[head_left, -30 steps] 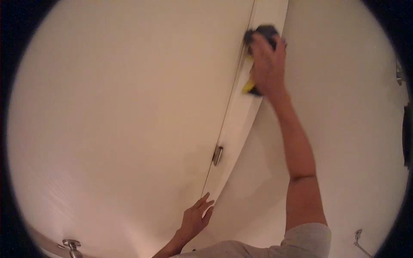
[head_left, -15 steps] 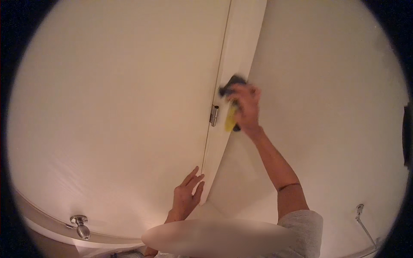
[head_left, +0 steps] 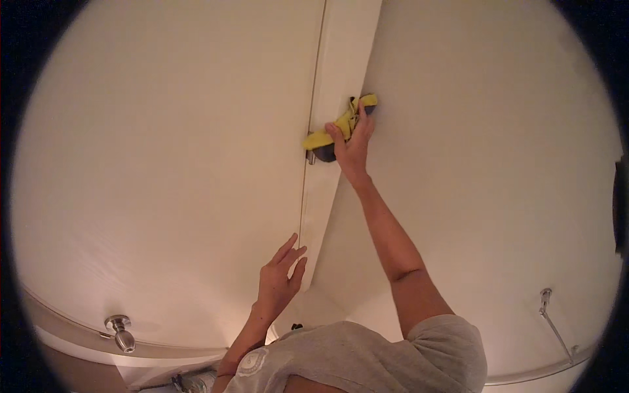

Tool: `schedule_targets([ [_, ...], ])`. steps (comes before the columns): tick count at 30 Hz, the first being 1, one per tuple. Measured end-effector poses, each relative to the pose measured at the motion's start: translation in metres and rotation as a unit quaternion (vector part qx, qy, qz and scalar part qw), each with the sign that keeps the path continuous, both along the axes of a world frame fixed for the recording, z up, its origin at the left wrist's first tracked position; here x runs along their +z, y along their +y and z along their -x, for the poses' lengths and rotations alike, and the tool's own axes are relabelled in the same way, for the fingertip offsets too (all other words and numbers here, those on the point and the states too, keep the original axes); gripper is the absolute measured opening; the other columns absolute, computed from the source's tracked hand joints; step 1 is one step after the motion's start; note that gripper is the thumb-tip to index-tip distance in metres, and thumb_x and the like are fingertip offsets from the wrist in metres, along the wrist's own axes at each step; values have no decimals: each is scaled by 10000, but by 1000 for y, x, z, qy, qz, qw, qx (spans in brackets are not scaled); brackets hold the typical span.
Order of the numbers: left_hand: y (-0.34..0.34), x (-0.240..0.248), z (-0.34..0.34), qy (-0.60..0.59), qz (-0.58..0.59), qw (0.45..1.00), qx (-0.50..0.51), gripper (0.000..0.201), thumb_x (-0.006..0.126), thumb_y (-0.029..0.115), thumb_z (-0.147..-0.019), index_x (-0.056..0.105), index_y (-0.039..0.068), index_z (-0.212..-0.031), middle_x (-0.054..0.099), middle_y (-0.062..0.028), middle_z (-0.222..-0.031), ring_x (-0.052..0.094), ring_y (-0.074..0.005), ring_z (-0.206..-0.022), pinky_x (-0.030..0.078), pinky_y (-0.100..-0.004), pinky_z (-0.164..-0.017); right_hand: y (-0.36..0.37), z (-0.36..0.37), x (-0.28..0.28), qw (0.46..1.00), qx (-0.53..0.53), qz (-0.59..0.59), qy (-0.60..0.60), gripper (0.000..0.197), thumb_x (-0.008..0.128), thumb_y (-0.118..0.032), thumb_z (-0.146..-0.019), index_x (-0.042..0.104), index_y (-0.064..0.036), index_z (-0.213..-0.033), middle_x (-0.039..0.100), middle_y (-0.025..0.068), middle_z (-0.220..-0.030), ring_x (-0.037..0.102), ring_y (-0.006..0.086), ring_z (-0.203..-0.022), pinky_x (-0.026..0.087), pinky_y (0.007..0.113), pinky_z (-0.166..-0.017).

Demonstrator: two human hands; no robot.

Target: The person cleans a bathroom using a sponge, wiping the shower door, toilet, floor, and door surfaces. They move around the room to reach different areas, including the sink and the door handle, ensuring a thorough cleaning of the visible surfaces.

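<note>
My right hand (head_left: 354, 141) presses a yellow and dark grey cloth (head_left: 342, 124) against the white door frame (head_left: 332, 85). The cloth is bunched under my fingers and stretches across the trim, from the wall side to the metal hinge (head_left: 311, 157), covering the hinge's upper part. Lower down, my left hand (head_left: 280, 272) has its fingers apart and holds nothing. Its fingertips are at the seam between the white door (head_left: 177, 150) and the frame; whether they touch it I cannot tell.
A metal door knob (head_left: 120, 333) sticks out from the door at the lower left. To the right of the frame is a pale wall (head_left: 472, 164). A thin metal fixture (head_left: 553, 321) is at the lower right, and a dark object (head_left: 618, 208) at the right rim.
My right hand has shifted left and slightly up with the cloth, which now spreads over the trim and partly over the hinge. The view has shifted a little; my left hand keeps its pose.
</note>
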State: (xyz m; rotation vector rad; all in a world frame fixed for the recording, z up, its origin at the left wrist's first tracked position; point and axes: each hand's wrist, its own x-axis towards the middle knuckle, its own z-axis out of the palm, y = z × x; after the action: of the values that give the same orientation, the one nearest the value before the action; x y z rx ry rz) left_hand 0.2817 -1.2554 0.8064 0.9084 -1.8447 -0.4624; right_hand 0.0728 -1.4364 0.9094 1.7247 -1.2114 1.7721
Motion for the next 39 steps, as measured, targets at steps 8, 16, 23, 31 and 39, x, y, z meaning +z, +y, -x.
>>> schedule_targets([
  [8, -9, -14, 16, 20, -26, 998, -55, 175, 614, 103, -824, 631, 39, -987, 556, -177, -1203, 651, -308, -858, 535, -348, -692, 56, 66, 170, 796, -458, 177, 353, 522, 572, -88, -737, 487, -216, -1236, 451, 61, -1307, 418, 230, -1211, 199, 589, -1002],
  [16, -19, -31, 14, -11, -79, 994, -77, 211, 603, 106, -838, 632, 41, -1037, 525, -141, -1265, 645, -297, -913, 547, -332, -739, 15, 53, -100, 903, -183, -217, 323, 349, 477, -97, -830, 512, -44, -1173, 490, 139, -1255, 421, 364, -1199, 332, 505, -1014],
  [23, -16, -35, 15, 24, -54, 995, -85, 197, 603, 136, -826, 634, 42, -996, 559, -182, -1195, 639, -331, -863, 521, -373, -743, 81, 103, -253, 661, -132, -312, 670, 322, 545, -234, -818, 585, -144, -1124, 428, 25, -1351, 359, 244, -1277, 156, 451, -1118],
  [31, -25, -32, 29, 15, -82, 990, -111, 192, 613, 119, -813, 648, 38, -984, 566, -192, -1182, 627, -328, -935, 512, -373, -799, 99, 133, 108, 788, -379, -15, 485, 280, 519, -174, -801, 601, -101, -1059, 444, 110, -1324, 403, 307, -1235, 156, 578, -1073],
  [39, -28, -40, 54, 15, -13, 987, -157, 188, 614, 112, -824, 653, 29, -988, 555, -193, -1202, 646, -281, -921, 565, -331, -707, 158, 175, 369, 738, -529, 204, 366, 455, 545, -19, -758, 524, -160, -1190, 437, 80, -1302, 405, 282, -1216, 280, 518, -1011],
])
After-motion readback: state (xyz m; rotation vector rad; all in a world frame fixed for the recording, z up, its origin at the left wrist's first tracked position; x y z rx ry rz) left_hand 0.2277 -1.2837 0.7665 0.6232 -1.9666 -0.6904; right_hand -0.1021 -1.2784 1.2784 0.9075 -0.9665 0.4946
